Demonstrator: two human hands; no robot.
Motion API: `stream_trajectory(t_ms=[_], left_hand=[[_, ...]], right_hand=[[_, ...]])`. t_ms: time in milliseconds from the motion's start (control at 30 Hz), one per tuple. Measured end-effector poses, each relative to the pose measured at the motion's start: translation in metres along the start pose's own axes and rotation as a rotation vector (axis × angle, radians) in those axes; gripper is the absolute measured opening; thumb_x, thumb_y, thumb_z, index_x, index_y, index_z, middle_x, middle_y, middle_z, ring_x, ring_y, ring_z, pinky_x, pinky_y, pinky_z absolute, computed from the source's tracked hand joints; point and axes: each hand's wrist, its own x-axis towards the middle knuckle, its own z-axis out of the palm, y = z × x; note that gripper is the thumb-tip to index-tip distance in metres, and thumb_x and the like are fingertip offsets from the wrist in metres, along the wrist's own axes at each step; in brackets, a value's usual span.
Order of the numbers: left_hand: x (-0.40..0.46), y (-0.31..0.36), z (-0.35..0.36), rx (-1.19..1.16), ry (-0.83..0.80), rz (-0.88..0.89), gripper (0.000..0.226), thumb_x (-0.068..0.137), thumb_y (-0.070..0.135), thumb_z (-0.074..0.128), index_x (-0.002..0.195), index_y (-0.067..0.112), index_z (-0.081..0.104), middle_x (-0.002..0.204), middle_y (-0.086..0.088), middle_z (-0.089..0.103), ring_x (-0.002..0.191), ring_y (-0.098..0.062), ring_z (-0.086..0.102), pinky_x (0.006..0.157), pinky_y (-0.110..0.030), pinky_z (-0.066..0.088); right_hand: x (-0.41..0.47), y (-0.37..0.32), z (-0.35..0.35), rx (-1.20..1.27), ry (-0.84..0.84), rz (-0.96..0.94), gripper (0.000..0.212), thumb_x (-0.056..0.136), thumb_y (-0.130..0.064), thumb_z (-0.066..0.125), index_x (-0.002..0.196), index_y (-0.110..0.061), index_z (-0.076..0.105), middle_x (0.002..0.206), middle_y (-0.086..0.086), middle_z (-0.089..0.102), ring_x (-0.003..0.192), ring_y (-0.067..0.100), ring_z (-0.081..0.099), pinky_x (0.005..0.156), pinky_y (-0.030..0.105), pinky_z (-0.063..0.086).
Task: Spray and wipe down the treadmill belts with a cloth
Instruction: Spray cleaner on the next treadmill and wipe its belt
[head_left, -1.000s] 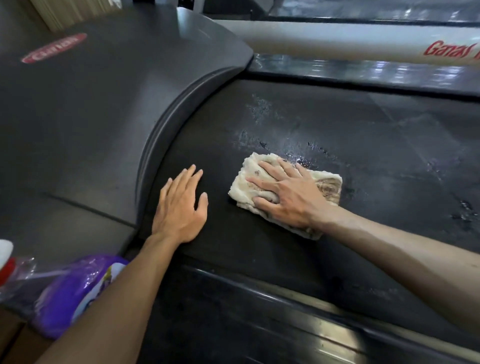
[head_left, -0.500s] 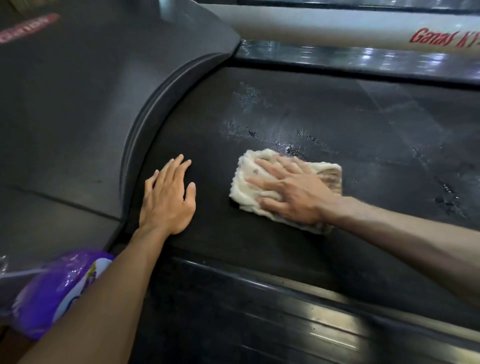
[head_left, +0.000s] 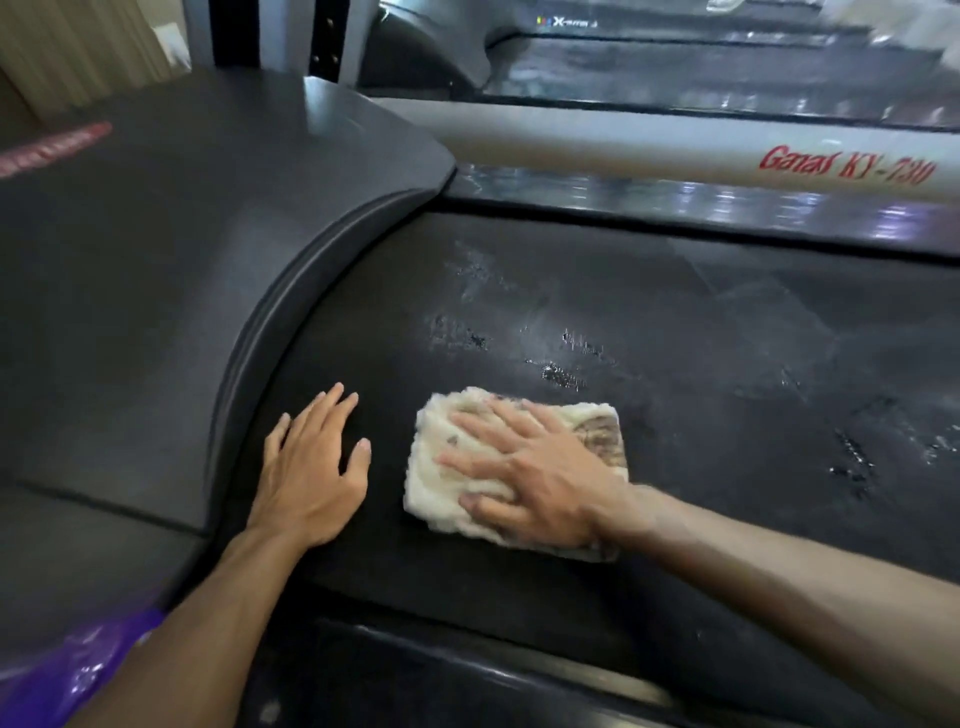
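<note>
Big black treadmill belt fills most of the shot, wet spray patches across its middle and right, with the grey motor cover curving on the left. Folded cream cloth sits on the near part of the belt, right hand pressing it flat with fingers spread. Left hand lies flat on the belt just left of the cloth, holding nothing. Purple bottle pokes in near left.
</note>
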Motion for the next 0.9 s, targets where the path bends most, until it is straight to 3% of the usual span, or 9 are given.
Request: stream_trajectory(t_ms=[100,200,300,400,500,667,767,833,900], left_hand=[[0.006,0.010,0.001,-0.008,-0.032,0.049,0.063,0.102,0.044,0.039,0.161,0.027,0.021,0.169,0.012,0.010,0.154,-0.001,0.001,0.126,-0.033,-0.006],[0.009,0.014,0.007,0.046,-0.022,0.065,0.069,0.097,0.053,0.024,0.162,0.030,0.013,0.169,0.015,0.003,0.153,0.001,-0.003,0.126,-0.033,-0.005],[0.009,0.015,0.011,0.089,0.002,0.063,0.075,0.090,0.057,0.016,0.161,0.032,0.014,0.168,0.016,0.002,0.153,0.000,-0.002,0.127,-0.035,-0.001],[0.009,0.014,0.011,0.082,0.011,0.061,0.079,0.087,0.059,0.011,0.160,0.032,0.016,0.168,0.017,0.004,0.153,0.000,0.000,0.127,-0.036,0.003],[0.009,0.014,0.011,0.076,0.009,0.063,0.079,0.087,0.060,0.011,0.160,0.032,0.018,0.168,0.016,0.006,0.154,-0.001,0.002,0.127,-0.037,0.005],[0.010,0.014,0.011,0.097,0.002,0.065,0.080,0.086,0.060,0.010,0.160,0.032,0.018,0.168,0.015,0.007,0.154,-0.003,0.003,0.126,-0.037,0.005],[0.009,0.014,0.011,0.092,0.007,0.067,0.079,0.087,0.060,0.014,0.159,0.030,0.023,0.168,0.013,0.012,0.154,-0.004,0.006,0.126,-0.039,0.007],[0.009,0.013,0.012,0.091,0.003,0.066,0.078,0.087,0.060,0.015,0.159,0.030,0.023,0.168,0.013,0.012,0.154,-0.004,0.007,0.126,-0.039,0.008],[0.011,0.013,0.012,0.094,0.004,0.067,0.077,0.088,0.059,0.017,0.159,0.030,0.023,0.168,0.013,0.013,0.154,-0.004,0.007,0.126,-0.039,0.008]], right_hand=[[-0.033,0.014,0.000,0.039,-0.007,-0.111,0.054,0.101,-0.064,0.042,0.153,-0.054,0.036,0.171,-0.017,0.012,0.159,0.012,-0.001,0.127,0.038,-0.004],[-0.013,0.050,-0.008,0.056,-0.009,0.071,0.060,0.096,-0.069,0.030,0.154,-0.053,0.034,0.171,-0.018,0.011,0.159,0.013,0.001,0.128,0.048,0.004],[0.031,0.045,-0.012,0.027,0.019,0.218,0.070,0.088,-0.072,0.017,0.153,-0.054,0.034,0.171,-0.014,0.016,0.159,0.020,0.007,0.126,0.051,0.007],[0.021,0.023,-0.004,0.034,0.019,0.088,0.064,0.094,-0.070,0.025,0.155,-0.050,0.034,0.171,-0.011,0.015,0.159,0.021,0.007,0.127,0.048,0.005],[-0.004,0.043,-0.001,0.049,0.035,-0.011,0.057,0.099,-0.065,0.037,0.153,-0.046,0.041,0.170,-0.011,0.022,0.158,0.017,0.014,0.127,0.046,0.012],[0.055,0.055,-0.011,0.042,0.063,0.263,0.067,0.088,-0.066,0.022,0.150,-0.052,0.042,0.169,-0.011,0.023,0.156,0.021,0.019,0.125,0.048,0.013],[0.049,0.035,-0.003,0.052,0.039,0.142,0.064,0.090,-0.065,0.028,0.151,-0.051,0.041,0.169,-0.011,0.023,0.157,0.020,0.016,0.127,0.045,0.008],[0.019,0.038,-0.001,0.063,0.048,0.025,0.058,0.094,-0.061,0.038,0.150,-0.048,0.045,0.168,-0.012,0.027,0.157,0.018,0.019,0.127,0.042,0.011],[0.007,0.058,-0.003,0.069,0.092,0.034,0.056,0.093,-0.055,0.045,0.148,-0.045,0.050,0.167,-0.009,0.031,0.155,0.018,0.025,0.126,0.042,0.016]])
